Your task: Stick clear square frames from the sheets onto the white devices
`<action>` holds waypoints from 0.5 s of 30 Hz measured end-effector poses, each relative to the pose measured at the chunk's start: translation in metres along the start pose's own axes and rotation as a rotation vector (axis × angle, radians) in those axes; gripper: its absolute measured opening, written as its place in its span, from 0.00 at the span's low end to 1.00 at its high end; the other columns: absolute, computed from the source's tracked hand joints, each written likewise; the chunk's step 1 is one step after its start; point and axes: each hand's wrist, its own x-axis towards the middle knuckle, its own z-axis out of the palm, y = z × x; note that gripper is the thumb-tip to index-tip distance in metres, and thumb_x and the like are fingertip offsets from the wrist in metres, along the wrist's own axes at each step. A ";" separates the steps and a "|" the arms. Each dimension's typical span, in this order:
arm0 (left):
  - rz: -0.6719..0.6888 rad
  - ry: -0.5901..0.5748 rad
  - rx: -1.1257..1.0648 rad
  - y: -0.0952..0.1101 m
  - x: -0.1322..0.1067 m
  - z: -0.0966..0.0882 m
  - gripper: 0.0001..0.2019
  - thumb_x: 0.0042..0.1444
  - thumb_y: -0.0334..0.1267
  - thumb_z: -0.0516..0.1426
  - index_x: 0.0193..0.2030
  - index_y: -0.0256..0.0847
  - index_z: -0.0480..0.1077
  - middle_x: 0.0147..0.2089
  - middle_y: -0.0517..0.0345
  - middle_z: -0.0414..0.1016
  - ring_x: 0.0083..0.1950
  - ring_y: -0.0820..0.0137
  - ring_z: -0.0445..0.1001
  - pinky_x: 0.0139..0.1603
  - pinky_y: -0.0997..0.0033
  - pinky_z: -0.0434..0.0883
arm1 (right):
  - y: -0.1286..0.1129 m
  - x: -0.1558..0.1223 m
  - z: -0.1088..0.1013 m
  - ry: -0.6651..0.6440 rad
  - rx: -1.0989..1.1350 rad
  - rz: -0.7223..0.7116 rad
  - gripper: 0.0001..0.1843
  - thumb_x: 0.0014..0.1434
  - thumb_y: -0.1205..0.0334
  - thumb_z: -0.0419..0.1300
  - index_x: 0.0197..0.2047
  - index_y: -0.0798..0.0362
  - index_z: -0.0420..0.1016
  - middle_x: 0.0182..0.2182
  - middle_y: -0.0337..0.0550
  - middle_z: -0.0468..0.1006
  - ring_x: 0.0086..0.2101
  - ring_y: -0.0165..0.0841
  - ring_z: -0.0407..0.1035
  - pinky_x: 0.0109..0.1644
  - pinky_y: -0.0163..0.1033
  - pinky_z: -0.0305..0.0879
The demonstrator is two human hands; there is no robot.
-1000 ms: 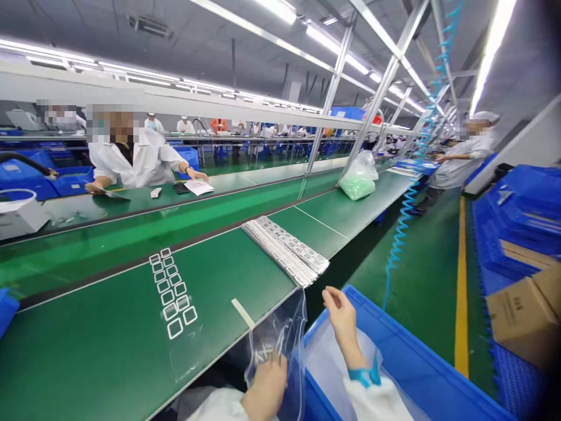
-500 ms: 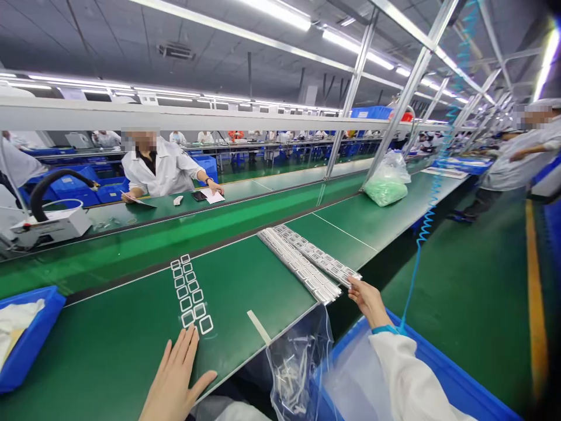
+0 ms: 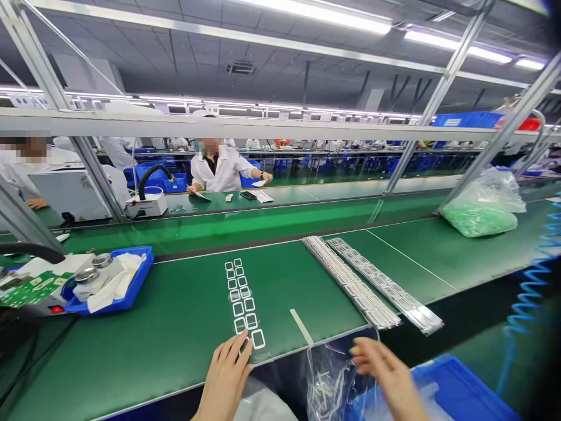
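My left hand (image 3: 228,374) rests at the near end of a double row of small white square frames (image 3: 238,309) on the green bench, fingers stretched out and their tips on the nearest frame. My right hand (image 3: 385,374) is in the air above a clear plastic bag (image 3: 326,383) of white scraps at the bench edge. Its fingers are bent and close together, slightly blurred, and I see nothing in them. Beyond it lie a stack of pale strips (image 3: 350,280) with square cells and a second stack of strips (image 3: 385,282), both overhanging the front edge.
A short pale tape strip (image 3: 301,327) lies on the bench. A blue tray (image 3: 142,275) with metal-topped containers and cloth stands left. Below right is a blue bin (image 3: 464,389). A bag of green material (image 3: 477,216) sits far right. Across the line a person (image 3: 223,166) handles papers.
The view has turned left. My right hand has let go of the right strip stack and moved left, and the two stacks now lie farther apart. My left hand stays by the frames.
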 end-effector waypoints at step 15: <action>-0.214 0.049 -0.442 0.059 0.036 0.026 0.32 0.65 0.35 0.50 0.73 0.42 0.43 0.70 0.43 0.54 0.68 0.60 0.59 0.61 0.57 0.70 | -0.039 0.005 0.145 -0.823 -0.394 -0.091 0.16 0.51 0.64 0.56 0.44 0.55 0.74 0.38 0.45 0.77 0.29 0.34 0.73 0.35 0.41 0.71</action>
